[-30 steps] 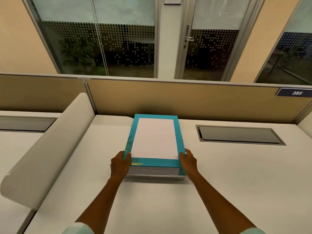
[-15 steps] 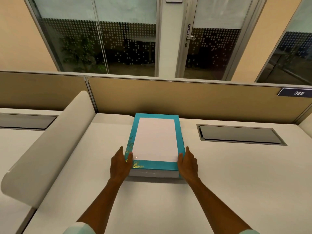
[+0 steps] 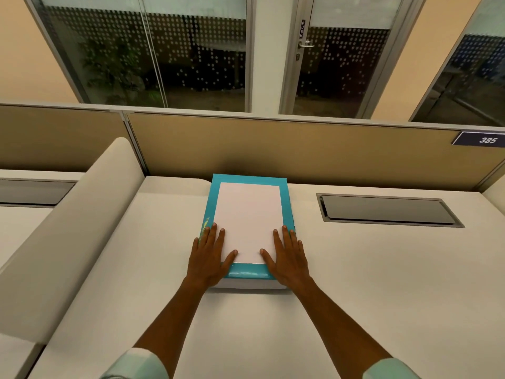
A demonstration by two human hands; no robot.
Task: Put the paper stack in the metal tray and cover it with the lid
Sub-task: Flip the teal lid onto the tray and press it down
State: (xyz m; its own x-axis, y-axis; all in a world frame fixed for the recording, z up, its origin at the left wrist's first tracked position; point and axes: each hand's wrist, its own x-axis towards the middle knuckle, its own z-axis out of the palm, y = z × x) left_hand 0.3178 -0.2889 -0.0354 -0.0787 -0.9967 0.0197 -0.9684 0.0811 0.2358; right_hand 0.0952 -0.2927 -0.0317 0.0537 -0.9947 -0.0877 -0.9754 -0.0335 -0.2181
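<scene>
step: pressing lid shut | teal lid with white middle [image 3: 248, 222] at 12 o'clock on the cream tabletop [image 3: 355, 269] | left hand [image 3: 209, 258], right hand [image 3: 287, 258]: fingers spread flat on near corners, probably to seat it evenly

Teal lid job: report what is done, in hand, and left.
Done: the teal-bordered lid with the white centre sits flat over the white base on the beige desk. In hand: left hand and right hand lie flat on its near end. Left: apparently only letting go.
</scene>
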